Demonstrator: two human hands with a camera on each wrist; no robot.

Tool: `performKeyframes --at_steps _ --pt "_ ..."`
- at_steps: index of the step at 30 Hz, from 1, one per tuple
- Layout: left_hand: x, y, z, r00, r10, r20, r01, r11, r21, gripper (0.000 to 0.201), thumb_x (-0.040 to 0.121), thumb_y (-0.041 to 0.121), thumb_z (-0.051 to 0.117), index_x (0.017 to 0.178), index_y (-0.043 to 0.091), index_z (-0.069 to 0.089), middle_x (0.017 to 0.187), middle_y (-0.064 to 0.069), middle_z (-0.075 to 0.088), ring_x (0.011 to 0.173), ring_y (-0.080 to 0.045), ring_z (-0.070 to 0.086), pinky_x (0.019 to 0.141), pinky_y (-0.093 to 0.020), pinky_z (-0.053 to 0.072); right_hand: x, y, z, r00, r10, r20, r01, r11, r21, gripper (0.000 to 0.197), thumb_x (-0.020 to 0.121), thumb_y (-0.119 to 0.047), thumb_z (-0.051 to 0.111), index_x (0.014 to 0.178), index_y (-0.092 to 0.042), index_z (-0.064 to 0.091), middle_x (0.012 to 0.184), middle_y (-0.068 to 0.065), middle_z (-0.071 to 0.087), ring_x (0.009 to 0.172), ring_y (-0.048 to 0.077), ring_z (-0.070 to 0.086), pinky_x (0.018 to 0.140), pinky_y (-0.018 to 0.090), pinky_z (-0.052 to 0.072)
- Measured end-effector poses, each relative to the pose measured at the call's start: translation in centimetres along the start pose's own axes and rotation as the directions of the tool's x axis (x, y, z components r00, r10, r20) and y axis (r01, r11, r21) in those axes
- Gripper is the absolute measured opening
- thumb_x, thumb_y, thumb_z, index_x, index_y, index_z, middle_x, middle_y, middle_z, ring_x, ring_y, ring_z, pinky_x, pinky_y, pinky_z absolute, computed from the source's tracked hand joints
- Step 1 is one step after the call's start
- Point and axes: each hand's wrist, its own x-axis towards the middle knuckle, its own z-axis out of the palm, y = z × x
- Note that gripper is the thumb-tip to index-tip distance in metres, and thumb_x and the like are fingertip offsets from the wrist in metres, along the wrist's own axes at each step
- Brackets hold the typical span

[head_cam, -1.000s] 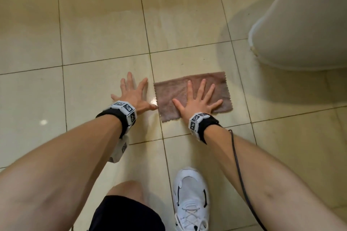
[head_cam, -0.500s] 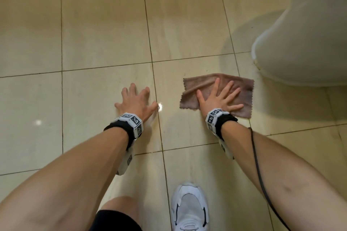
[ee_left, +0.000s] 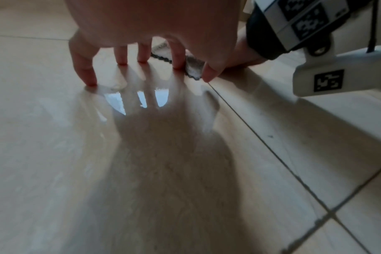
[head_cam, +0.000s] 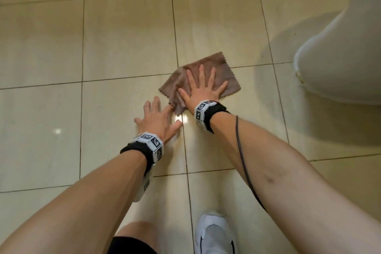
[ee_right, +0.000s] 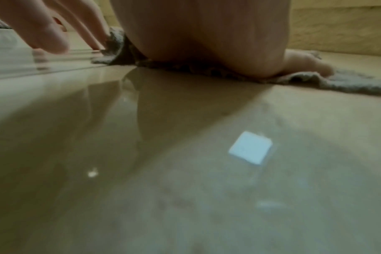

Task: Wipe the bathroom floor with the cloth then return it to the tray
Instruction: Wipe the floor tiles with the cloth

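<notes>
A brown cloth (head_cam: pixel 226 68) lies on the glossy beige tile floor (head_cam: pixel 123 37), turned at an angle and bunched along its left edge. My right hand (head_cam: pixel 203 86) presses flat on it with fingers spread. In the right wrist view the palm bears down on the cloth (ee_right: pixel 348 82). My left hand (head_cam: pixel 156 116) rests on the bare tile just left of it, fingers spread. Its fingertips (ee_left: pixel 176 65) stand on the floor beside a corner of the cloth (ee_left: pixel 194 68). No tray is in view.
A white toilet base (head_cam: pixel 340 64) stands at the right, close to the cloth. My white shoe (head_cam: pixel 214 235) and bare knee (head_cam: pixel 136 231) are at the bottom. A dark cable (head_cam: pixel 243 161) runs along my right forearm. Open tile stretches left and ahead.
My right hand slid the cloth right, then back left and forward across the grout line. The cloth turned and bunched at its left edge. My left hand stayed on the floor.
</notes>
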Motion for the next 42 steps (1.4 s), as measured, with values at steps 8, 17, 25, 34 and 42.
performKeyframes --at_steps 8,17,25,34,42 --pt "0.0 -0.4 -0.1 0.999 0.04 0.01 -0.04 0.999 0.016 0.066 0.087 0.064 0.044 0.146 0.045 0.021 0.159 -0.003 0.007 0.145 -0.031 0.009 0.098 -0.062 0.039 -0.5 9.2 -1.0 0.977 0.213 -0.017 -0.212 0.976 0.048 0.085 0.079 -0.085 0.006 0.15 -0.042 -0.017 0.159 0.002 -0.027 0.144 0.037 -0.027 0.101 0.079 -0.009" --pt "0.2 -5.4 -0.6 0.989 -0.142 -0.033 0.136 0.983 -0.125 0.077 0.082 0.06 0.06 0.147 0.035 0.026 0.163 -0.007 -0.006 0.148 -0.037 0.0 0.105 -0.064 0.03 -1.3 10.7 -0.6 0.869 0.49 -0.073 -0.476 0.867 0.145 0.084 0.083 -0.078 0.005 0.153 -0.034 -0.012 0.161 0.009 -0.021 0.145 0.041 -0.021 0.103 0.079 0.002" --pt "-0.8 -13.6 0.4 0.92 -0.39 -0.025 0.375 0.899 -0.227 0.091 0.082 0.062 0.056 0.152 0.02 0.015 0.162 -0.017 -0.005 0.147 -0.039 0.007 0.108 -0.059 0.03 -1.0 0.1 1.1 0.949 0.313 -0.05 -0.308 0.948 0.078 0.082 0.085 -0.077 0.007 0.151 -0.034 -0.017 0.159 0.01 -0.026 0.142 0.042 -0.026 0.102 0.079 -0.002" --pt "-3.1 -18.6 1.9 0.937 -0.344 -0.053 0.332 0.928 -0.168 0.073 0.083 0.06 0.046 0.135 0.01 0.037 0.145 -0.015 0.033 0.131 -0.031 0.035 0.083 -0.049 0.048 -1.4 -14.3 3.4 0.996 -0.081 0.033 0.083 0.995 -0.051 0.081 0.085 -0.078 0.006 0.151 -0.036 -0.016 0.158 0.008 -0.029 0.14 0.042 -0.031 0.097 0.081 -0.012" --pt "-3.1 -18.4 1.9 0.944 -0.329 -0.042 0.318 0.934 -0.166 0.086 0.083 0.062 0.046 0.147 0.009 0.025 0.156 -0.018 0.022 0.142 -0.032 0.023 0.099 -0.049 0.043 -4.8 -11.0 4.5 0.983 -0.147 0.108 0.164 0.973 -0.165 0.08 0.084 -0.08 0.007 0.15 -0.041 -0.015 0.158 0.002 -0.029 0.141 0.038 -0.031 0.1 0.08 -0.009"
